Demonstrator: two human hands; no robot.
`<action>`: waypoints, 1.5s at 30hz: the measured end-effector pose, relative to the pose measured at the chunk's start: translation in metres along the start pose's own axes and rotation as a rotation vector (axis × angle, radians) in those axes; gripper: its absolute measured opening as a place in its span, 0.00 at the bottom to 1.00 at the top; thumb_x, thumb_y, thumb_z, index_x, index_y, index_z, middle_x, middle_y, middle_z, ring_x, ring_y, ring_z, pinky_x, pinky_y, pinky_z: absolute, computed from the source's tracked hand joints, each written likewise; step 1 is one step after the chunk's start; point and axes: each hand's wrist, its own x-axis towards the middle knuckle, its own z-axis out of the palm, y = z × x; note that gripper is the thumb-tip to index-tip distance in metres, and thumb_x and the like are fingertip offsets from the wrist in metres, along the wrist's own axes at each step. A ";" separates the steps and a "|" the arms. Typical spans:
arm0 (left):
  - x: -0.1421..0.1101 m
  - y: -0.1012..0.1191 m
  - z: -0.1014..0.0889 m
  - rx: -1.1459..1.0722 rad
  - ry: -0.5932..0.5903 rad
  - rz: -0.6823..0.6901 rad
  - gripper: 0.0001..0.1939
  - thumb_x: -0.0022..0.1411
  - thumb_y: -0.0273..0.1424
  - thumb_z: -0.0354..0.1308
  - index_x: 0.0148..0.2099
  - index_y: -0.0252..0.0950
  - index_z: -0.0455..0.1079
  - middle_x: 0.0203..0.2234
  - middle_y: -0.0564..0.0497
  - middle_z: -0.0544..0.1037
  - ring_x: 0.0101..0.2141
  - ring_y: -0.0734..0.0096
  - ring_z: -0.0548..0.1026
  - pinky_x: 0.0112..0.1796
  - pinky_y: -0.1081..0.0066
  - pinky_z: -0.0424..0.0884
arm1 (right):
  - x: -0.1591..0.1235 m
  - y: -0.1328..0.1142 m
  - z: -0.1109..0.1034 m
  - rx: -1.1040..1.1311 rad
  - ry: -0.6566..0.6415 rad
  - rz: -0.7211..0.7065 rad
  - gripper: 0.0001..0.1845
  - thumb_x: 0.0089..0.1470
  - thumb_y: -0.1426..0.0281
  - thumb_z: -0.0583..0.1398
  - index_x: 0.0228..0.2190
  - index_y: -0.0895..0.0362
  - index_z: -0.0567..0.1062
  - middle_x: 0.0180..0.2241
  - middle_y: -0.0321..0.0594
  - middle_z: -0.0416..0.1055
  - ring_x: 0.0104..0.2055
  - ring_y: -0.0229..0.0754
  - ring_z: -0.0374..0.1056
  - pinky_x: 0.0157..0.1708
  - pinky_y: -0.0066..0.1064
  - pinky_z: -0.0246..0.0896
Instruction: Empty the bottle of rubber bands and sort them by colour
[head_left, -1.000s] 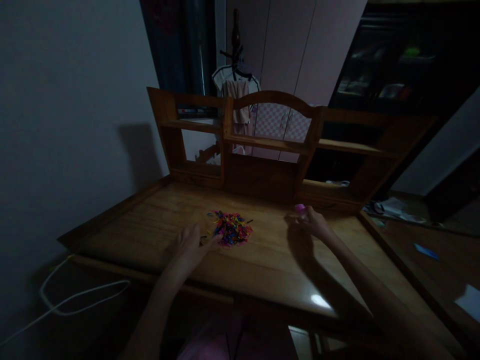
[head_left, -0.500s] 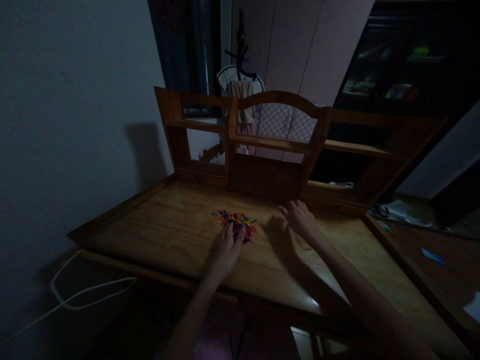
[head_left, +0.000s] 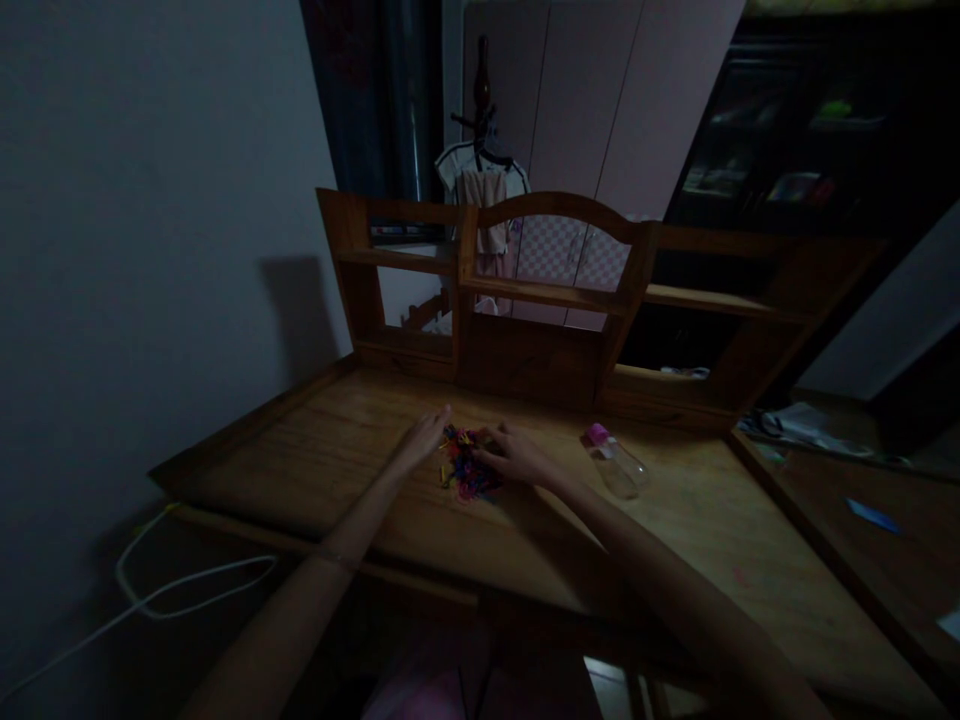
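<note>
A small heap of thin, brightly coloured pieces [head_left: 466, 478], red, blue, yellow and pink, lies on the wooden desk; in the dim light their exact kind is unclear. At the heap's left edge is my left hand [head_left: 426, 440], its fingers stretched forward and nothing seen in it. From the right, my right hand [head_left: 516, 457] reaches over the heap with fingers apart, the tips at the pieces. Right of that hand a clear bottle [head_left: 621, 472] with a pink cap lies on its side.
The desk [head_left: 300, 450] has a raised wooden shelf unit [head_left: 547, 293] along its back. A wall [head_left: 150, 250] borders it on the left. White cable [head_left: 202, 575] loops beside the front left corner. At the right stands a lower surface with a blue item [head_left: 871, 515].
My left hand has shifted from over the heap to its left side. My right hand has come left to the heap, and the bottle now shows near where it was.
</note>
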 end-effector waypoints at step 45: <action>-0.056 0.087 0.061 -0.343 -0.457 0.345 0.17 0.65 0.41 0.49 0.41 0.37 0.76 0.36 0.49 0.80 0.39 0.63 0.76 0.42 0.69 0.69 | -0.081 0.012 -0.033 0.086 0.090 -0.021 0.13 0.61 0.63 0.55 0.32 0.58 0.73 0.30 0.39 0.69 0.32 0.39 0.64 0.34 0.29 0.57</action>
